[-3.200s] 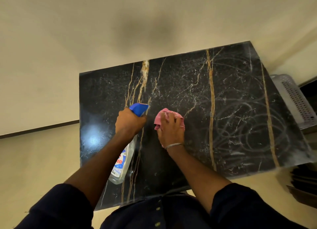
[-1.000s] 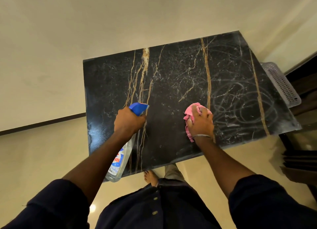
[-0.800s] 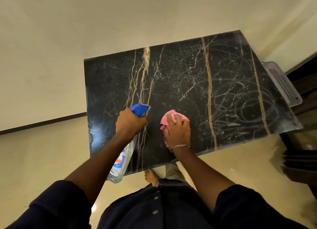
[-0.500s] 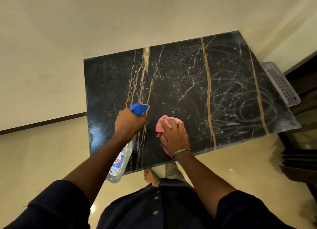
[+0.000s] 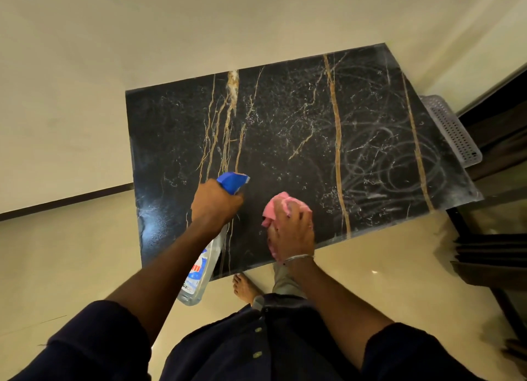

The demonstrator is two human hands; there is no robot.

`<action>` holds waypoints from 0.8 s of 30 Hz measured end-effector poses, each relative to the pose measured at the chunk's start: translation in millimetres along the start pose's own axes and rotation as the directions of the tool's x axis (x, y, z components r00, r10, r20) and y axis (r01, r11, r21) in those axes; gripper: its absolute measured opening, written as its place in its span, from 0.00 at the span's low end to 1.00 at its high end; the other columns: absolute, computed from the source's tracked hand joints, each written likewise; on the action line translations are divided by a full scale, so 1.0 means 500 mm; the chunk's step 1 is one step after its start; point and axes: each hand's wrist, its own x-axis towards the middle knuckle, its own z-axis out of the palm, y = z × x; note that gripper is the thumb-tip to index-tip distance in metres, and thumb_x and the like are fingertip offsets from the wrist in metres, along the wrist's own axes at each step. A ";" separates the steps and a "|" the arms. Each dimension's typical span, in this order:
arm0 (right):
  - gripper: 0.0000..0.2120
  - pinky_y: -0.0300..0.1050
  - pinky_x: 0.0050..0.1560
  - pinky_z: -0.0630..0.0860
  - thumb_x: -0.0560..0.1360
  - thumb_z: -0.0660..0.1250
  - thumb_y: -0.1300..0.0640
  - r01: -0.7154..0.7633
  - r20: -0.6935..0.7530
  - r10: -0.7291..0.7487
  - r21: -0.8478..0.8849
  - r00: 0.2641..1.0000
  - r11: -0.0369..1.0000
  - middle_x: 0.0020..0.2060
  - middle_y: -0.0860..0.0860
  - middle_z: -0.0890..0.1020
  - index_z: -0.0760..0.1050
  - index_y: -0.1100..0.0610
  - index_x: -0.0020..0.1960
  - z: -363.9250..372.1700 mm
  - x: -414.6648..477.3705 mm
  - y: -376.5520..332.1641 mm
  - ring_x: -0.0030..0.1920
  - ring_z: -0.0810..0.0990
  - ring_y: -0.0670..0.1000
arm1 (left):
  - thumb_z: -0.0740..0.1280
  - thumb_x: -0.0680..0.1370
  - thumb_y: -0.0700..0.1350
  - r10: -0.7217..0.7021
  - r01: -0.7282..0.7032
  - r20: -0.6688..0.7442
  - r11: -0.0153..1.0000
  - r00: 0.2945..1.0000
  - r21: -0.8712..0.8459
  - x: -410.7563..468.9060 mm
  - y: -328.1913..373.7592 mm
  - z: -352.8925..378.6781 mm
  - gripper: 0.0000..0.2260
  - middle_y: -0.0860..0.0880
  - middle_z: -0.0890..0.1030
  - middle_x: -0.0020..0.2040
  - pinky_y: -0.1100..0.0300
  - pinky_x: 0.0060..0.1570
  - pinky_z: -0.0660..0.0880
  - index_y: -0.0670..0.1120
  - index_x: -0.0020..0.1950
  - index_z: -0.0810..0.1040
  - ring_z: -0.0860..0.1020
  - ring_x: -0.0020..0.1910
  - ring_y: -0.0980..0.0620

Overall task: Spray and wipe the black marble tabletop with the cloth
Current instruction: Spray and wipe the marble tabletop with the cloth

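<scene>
While left hand [image 5: 215, 206] grips bottle [image 5: 199, 275], right hand [image 5: 292, 233] seemingly clutches cloth [image 5: 275, 206].

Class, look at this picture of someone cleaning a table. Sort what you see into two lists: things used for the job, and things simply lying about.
In use:
- black marble tabletop
- spray bottle, gripped by the left hand
- pink cloth, held against the marble by the right hand

Lying about:
- grey perforated basket, beyond the table's right edge
- dark furniture at far right
</scene>
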 end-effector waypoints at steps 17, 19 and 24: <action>0.27 0.55 0.47 0.80 0.75 0.59 0.42 -0.015 -0.002 0.015 0.004 1.000 1.000 0.64 0.57 0.71 0.69 0.49 0.72 -0.020 -0.023 0.270 0.63 0.70 0.60 | 0.71 0.73 0.48 0.006 -0.006 0.005 1.000 1.000 -0.012 -0.006 0.057 0.036 0.16 0.48 0.79 0.43 0.60 0.43 0.74 0.44 0.58 0.75 0.77 0.39 0.54; 0.27 0.54 0.45 0.81 0.75 0.60 0.42 -0.115 0.001 0.115 0.004 0.993 0.993 0.63 0.57 0.71 0.68 0.49 0.73 -0.027 -0.019 0.308 0.63 0.70 0.61 | 0.71 0.73 0.48 0.006 -0.006 0.005 1.000 1.000 -0.017 -0.007 0.069 0.046 0.16 0.49 0.79 0.42 0.62 0.40 0.73 0.45 0.57 0.75 0.77 0.37 0.56; 0.27 0.58 0.56 0.77 0.74 0.65 0.45 -0.100 -0.081 0.099 -0.013 0.992 0.995 0.62 0.60 0.70 0.70 0.54 0.71 -0.027 -0.018 0.258 0.62 0.69 0.62 | 0.72 0.73 0.48 -0.004 0.004 0.002 1.000 1.000 -0.021 -0.012 0.103 0.066 0.14 0.49 0.79 0.41 0.64 0.37 0.71 0.45 0.55 0.75 0.77 0.36 0.56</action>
